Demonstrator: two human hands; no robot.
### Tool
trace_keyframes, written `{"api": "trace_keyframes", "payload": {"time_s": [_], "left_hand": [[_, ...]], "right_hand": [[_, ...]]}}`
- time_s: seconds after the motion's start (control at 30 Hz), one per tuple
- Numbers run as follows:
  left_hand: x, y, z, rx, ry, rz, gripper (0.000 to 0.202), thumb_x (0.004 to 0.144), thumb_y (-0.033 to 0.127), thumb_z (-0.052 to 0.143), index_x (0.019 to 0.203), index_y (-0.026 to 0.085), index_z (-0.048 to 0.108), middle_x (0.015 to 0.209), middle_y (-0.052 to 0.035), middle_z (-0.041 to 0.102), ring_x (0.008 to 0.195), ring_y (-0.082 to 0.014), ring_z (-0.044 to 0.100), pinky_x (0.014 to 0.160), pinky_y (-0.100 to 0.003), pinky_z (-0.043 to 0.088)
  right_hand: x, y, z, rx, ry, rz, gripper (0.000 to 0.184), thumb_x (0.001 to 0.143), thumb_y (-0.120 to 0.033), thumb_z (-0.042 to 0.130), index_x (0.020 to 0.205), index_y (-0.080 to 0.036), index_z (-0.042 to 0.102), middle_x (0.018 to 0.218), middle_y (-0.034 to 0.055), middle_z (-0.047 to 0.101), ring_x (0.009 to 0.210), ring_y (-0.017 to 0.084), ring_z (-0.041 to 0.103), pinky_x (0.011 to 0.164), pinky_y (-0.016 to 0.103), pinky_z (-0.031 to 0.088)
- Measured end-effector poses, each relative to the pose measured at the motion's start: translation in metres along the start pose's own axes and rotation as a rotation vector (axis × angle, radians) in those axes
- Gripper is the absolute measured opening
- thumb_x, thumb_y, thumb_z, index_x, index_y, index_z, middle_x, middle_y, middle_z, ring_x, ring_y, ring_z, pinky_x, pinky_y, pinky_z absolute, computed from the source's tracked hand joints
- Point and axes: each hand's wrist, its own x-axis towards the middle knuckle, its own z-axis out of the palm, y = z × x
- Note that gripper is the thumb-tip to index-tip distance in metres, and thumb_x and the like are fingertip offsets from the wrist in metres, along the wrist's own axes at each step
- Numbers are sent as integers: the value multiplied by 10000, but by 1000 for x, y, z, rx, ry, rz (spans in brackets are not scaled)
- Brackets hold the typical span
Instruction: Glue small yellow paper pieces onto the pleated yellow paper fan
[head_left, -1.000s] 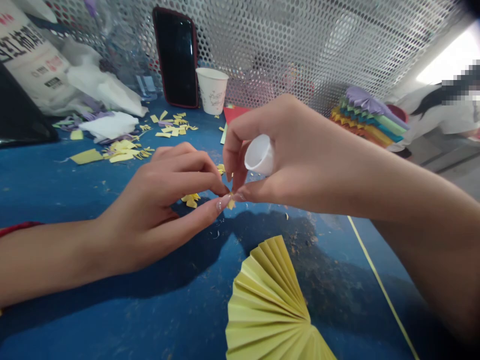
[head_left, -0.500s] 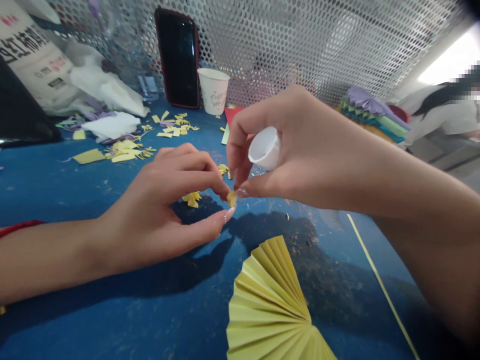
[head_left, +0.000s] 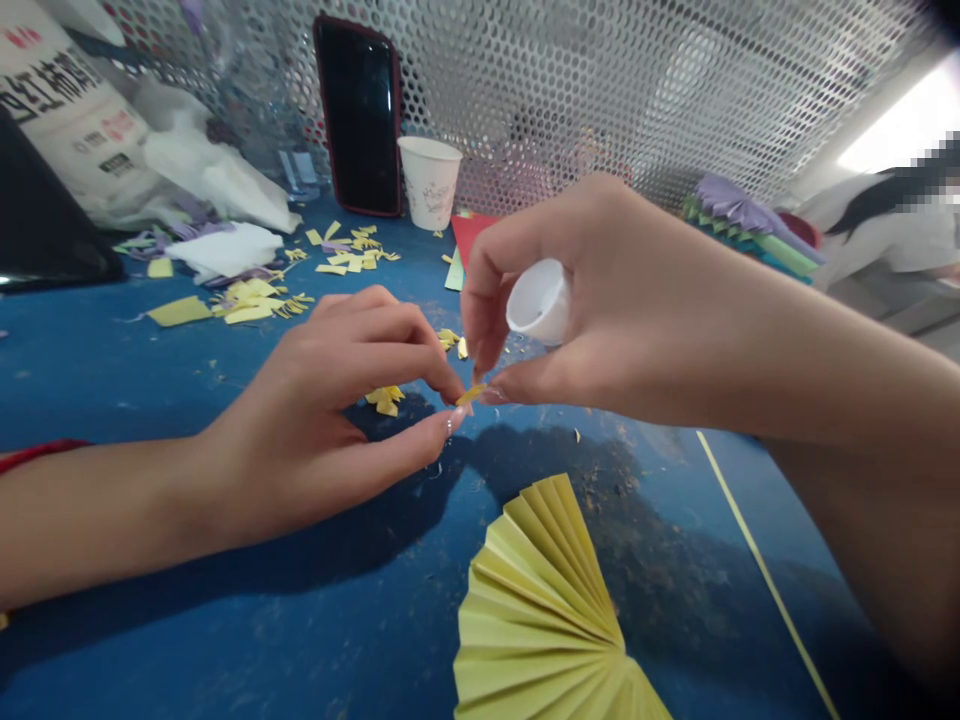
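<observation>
Between the tips of both hands is a small yellow piece of paper (head_left: pixel 471 394). My left hand (head_left: pixel 341 400) pinches its near end between thumb and forefinger. At the other end are the thumb and fingertips of my right hand (head_left: pixel 592 320), closed together on it. A white hollow cap (head_left: pixel 538 303) is tucked in the curl of my right hand, its open side facing left. Just behind the left fingers lies a small yellow paper flower (head_left: pixel 386 400). A yellow pleated paper fan (head_left: pixel 540 610) rests in front of my hands, partly cut off by the frame.
On the blue table (head_left: pixel 315 640) lie yellow paper scraps (head_left: pixel 255 298) and a thin yellow strip (head_left: pixel 765 570). A paper cup (head_left: pixel 430 185) and an upright phone (head_left: pixel 361 120) stand by the perforated metal panel (head_left: pixel 540 90). Folded coloured paper (head_left: pixel 739 215) and a person (head_left: pixel 892 220) are at right.
The small yellow paper has turned from a broader face to a thin edge between my fingertips. My right hand has shifted slightly right with the cap.
</observation>
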Motion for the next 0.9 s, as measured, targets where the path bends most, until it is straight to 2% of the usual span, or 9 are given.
{"api": "trace_keyframes", "payload": {"time_s": [0.13, 0.27, 0.4, 0.57, 0.7, 0.9], "left_hand": [[0, 0, 1, -14, -1, -10, 73, 943, 225, 634, 954, 251, 701, 928, 8, 674, 915, -183, 578, 840, -349, 417], [1, 2, 4, -54, 18, -54, 107, 947, 264, 612, 922, 278, 715, 917, 13, 678, 917, -198, 584, 838, -353, 418], [1, 4, 6, -69, 37, -98, 122, 941, 283, 609, 897, 292, 722, 901, 22, 681, 910, -203, 582, 837, -341, 409], [0, 4, 6, -74, 23, -101, 91, 918, 308, 648, 886, 287, 731, 887, 23, 679, 886, -197, 578, 813, -329, 403], [0, 3, 8, -89, 38, -126, 74, 893, 319, 669, 877, 287, 734, 875, 24, 671, 882, -195, 580, 823, -331, 407], [1, 3, 9, -68, 34, -131, 102, 860, 364, 701, 863, 274, 749, 855, 10, 679, 865, -196, 589, 811, -334, 425]], "right_hand": [[0, -3, 1, -26, 20, -50, 121, 754, -133, 709, 773, -249, 680, 940, -52, 713, 918, 131, 646, 727, 262, 483], [-3, -4, 3, 11, 39, -60, 116, 757, -121, 668, 757, -236, 685, 808, -76, 689, 791, 111, 632, 657, 266, 439], [-5, -5, 3, 23, 30, -21, 103, 753, -138, 673, 743, -239, 693, 766, -61, 695, 729, 129, 628, 611, 262, 416], [-2, -7, 3, -13, 30, 29, 97, 747, -147, 688, 730, -242, 691, 777, -43, 711, 735, 152, 651, 602, 282, 432], [-3, -8, 2, -32, 27, 50, 93, 742, -170, 721, 734, -257, 688, 867, -39, 735, 792, 159, 670, 632, 287, 457], [-15, -15, 0, -123, 140, 39, 87, 788, -182, 734, 814, -260, 708, 898, -28, 733, 848, 175, 683, 659, 308, 473]]}}
